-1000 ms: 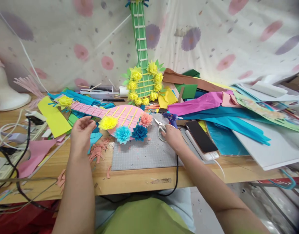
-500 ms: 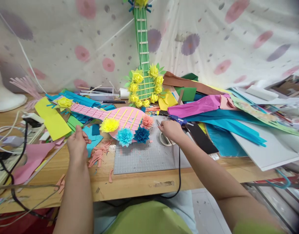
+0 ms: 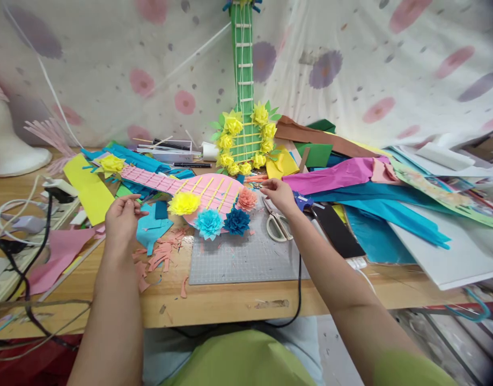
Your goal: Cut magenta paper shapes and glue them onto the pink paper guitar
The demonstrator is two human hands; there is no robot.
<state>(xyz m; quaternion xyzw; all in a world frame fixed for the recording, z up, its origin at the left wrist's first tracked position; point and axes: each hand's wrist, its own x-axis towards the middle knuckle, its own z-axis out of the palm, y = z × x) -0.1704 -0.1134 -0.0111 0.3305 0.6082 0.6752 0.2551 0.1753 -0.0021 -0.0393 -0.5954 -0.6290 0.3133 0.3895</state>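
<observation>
A pink paper guitar (image 3: 198, 188) lies across the desk with a yellow flower (image 3: 184, 203), a light blue flower (image 3: 209, 223), a dark blue flower (image 3: 236, 221) and a coral flower (image 3: 246, 199) on its body. My right hand (image 3: 279, 194) hovers just right of the coral flower, its fingertips pinched on something small I cannot make out. White-handled scissors (image 3: 276, 224) lie on the grey cutting mat (image 3: 246, 260) right below that hand. My left hand (image 3: 121, 217) is held over teal paper scraps (image 3: 152, 228), fingers curled together.
A green paper guitar (image 3: 244, 80) with yellow flowers leans on the curtain behind. A blue glue gun (image 3: 304, 201) and a dark phone (image 3: 337, 231) lie to the right, beside piled coloured paper. Cables and a power strip (image 3: 59, 188) lie at left.
My right hand let go of the scissors, which now lie on the mat, and moved up and left toward the coral flower. My left hand curled shut and shifted slightly.
</observation>
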